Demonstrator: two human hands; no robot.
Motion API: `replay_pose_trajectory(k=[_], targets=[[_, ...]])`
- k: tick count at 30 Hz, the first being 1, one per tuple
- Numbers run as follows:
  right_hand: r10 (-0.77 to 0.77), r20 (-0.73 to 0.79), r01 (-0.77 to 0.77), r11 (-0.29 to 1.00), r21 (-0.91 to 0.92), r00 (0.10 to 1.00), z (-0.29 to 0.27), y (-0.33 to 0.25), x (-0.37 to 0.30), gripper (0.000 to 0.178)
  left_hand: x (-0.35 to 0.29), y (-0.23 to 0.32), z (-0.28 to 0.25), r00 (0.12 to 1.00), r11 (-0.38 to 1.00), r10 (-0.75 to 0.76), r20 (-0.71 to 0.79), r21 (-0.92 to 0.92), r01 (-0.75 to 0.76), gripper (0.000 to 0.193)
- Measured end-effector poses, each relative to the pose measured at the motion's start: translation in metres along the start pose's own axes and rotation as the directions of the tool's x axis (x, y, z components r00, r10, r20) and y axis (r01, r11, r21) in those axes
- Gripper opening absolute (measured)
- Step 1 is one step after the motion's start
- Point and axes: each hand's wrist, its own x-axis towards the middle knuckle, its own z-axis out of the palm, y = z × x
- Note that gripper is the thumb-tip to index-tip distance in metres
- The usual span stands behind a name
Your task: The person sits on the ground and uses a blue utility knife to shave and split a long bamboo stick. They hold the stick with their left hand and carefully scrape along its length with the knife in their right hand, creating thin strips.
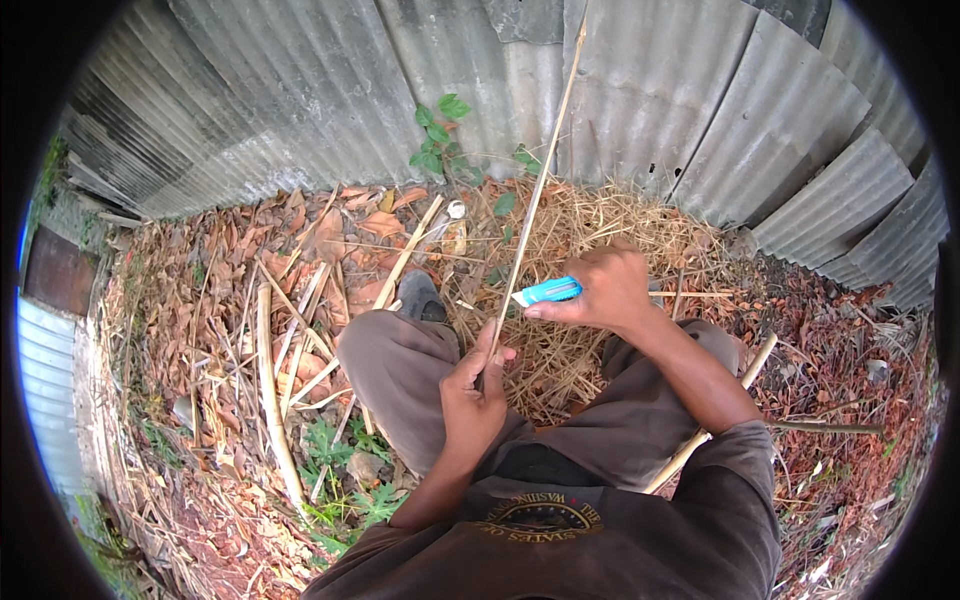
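A long, thin bamboo strip (540, 185) slants up and away from me, its far end in front of the metal fence. Low on the strip, my left hand (475, 395) is closed around it, thumb and fingers pinching it above my lap. My right hand (605, 287) grips a blue utility knife (552, 290). The knife's tip points left and lies close beside the strip, just above my left fingers; whether the blade touches it I cannot tell.
Corrugated metal sheets (660, 95) form a fence ahead. Dry leaves (215, 265) and pale shavings (640, 220) cover the ground. Bamboo poles (268, 380) lie at my left, and another stick (757, 362) lies by my right arm. Green plants (440, 140) grow at the fence.
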Motion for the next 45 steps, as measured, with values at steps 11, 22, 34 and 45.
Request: replay_pose_trajectory(k=[11, 22, 34, 45], targets=[[-0.050, -0.096, 0.048, 0.999, -0.021, 0.994, 0.002, 0.007, 0.005, 0.066, 0.000, 0.007, 0.006, 0.995, 0.992, 0.098, 0.016, 0.082, -0.099, 0.043], [-0.060, -0.196, 0.038, 0.993, -0.115, 0.979, -0.006, 0.024, 0.013, 0.070, 0.006, 0.015, 0.008, 0.987, 0.984, 0.150, 0.055, 0.084, -0.155, 0.048], [0.200, 0.072, -0.200, 0.980, -0.003, 0.977, 0.005, 0.009, -0.002, 0.071, -0.026, -0.002, 0.008, 0.999, 1.000, -0.015, 0.051, 0.018, 0.014, 0.046], [-0.027, -0.179, 0.014, 0.997, -0.076, 0.984, 0.009, 0.027, 0.013, 0.080, -0.016, 0.011, 0.007, 0.995, 0.998, -0.031, 0.097, 0.049, 0.027, 0.044]])
